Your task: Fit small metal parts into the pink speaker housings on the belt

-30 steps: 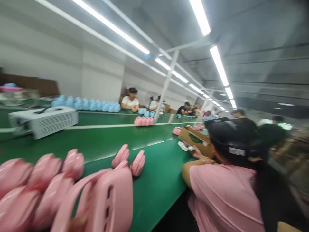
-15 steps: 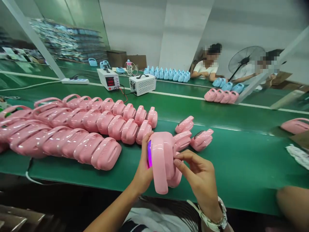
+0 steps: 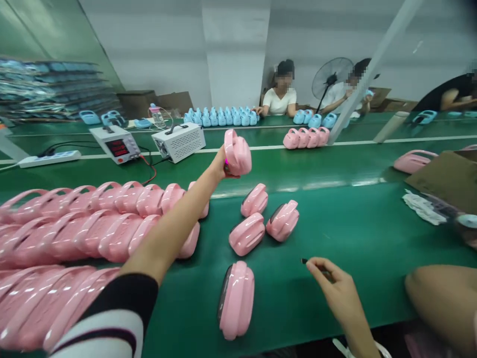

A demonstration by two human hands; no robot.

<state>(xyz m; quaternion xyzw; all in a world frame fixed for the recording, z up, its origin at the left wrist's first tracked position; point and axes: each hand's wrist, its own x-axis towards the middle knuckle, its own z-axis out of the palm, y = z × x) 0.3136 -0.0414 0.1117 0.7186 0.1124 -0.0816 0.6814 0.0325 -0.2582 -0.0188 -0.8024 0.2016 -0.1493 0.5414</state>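
Observation:
My left hand point(image 3: 219, 166) reaches far forward above the table and grips a pink handled device point(image 3: 240, 155). A bit of magenta light shows on the device's left side. My right hand point(image 3: 335, 281), low on the right, pinches a small black piece point(image 3: 304, 261) between thumb and fingertips; its exact kind is too small to make out. Between my hands several more pink devices stand on the table, among them one close to me point(image 3: 238, 301) with a dark front panel. Rows of the same pink devices point(image 3: 115, 236) fill the left side, partly hidden by my left arm.
Beyond the green table point(image 3: 335, 219) stand a power supply point(image 3: 117, 144), a white vented box point(image 3: 181, 141) and several blue devices point(image 3: 221, 117). Co-workers sit opposite. A slanted post point(image 3: 367, 79) rises at the back right. Another person's limb point(image 3: 443, 293) is at right, near a cardboard box point(image 3: 447, 179).
My left hand has carried the pink device forward, away from me. My right hand has drawn back from it to the right, with the black piece now visible. The view has turned right.

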